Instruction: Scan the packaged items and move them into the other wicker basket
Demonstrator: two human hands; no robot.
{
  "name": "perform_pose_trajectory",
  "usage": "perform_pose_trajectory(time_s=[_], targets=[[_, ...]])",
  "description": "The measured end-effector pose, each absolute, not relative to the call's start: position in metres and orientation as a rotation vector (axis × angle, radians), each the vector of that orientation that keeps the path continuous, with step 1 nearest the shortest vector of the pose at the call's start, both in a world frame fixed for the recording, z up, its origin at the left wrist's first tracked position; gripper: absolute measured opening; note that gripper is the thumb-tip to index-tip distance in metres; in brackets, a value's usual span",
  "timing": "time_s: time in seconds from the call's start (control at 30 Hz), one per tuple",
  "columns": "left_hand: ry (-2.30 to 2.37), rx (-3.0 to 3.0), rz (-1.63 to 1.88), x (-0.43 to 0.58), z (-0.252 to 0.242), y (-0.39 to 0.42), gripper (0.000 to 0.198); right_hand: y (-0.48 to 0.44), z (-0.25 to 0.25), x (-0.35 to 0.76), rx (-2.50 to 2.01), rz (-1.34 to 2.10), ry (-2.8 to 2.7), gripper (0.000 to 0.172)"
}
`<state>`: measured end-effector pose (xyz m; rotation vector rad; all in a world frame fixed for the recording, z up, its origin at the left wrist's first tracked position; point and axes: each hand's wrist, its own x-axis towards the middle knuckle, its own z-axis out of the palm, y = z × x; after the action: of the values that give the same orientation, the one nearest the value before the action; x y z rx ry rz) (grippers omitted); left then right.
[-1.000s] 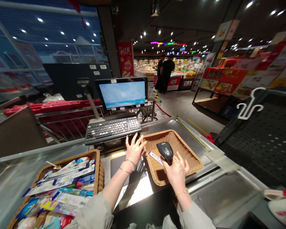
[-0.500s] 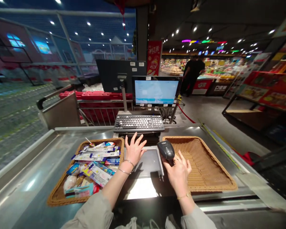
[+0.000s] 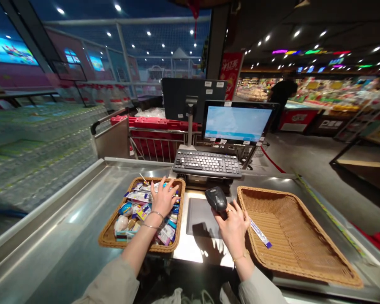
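Observation:
My left hand (image 3: 164, 198) is spread over the left wicker basket (image 3: 106, 238), its fingers apart above the packets; whether a fingertip touches one I cannot tell. That basket holds several wrapped snacks, among them long thin packets (image 3: 137, 196), a white round item (image 3: 121, 223) and a blue-and-white wrapped piece (image 3: 126, 209). A black barcode scanner (image 3: 216, 199) is in my right hand (image 3: 234, 228), its head pointing up and left over the counter. Beside that hand, a slim white-and-purple packet (image 3: 261, 233) lies in the right wicker basket (image 3: 304, 236).
A grey panel (image 3: 198, 213) is set in the steel counter (image 3: 69, 257) between the baskets. Behind are a keyboard (image 3: 207, 163) and a lit monitor (image 3: 237, 122), with a second screen's back (image 3: 183, 99) beside it. A person in black (image 3: 281, 95) stands farther off.
My view has turned left. My left hand has gone from beside the left basket to over its contents. A slim packet now shows in the right basket; the scanner stays in my right hand.

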<state>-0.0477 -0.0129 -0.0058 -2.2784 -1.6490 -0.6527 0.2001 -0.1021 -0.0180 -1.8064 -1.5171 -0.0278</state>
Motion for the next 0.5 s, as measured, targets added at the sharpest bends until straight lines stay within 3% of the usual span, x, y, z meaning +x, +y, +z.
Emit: perform_pose_trajectory(time_s=[0.5], targets=[[-1.804,-2.209,-0.311,-0.143,-0.007,0.022,0.030,-0.083,-0.020,0.163,-1.822,-0.074,-1.580,0.021]])
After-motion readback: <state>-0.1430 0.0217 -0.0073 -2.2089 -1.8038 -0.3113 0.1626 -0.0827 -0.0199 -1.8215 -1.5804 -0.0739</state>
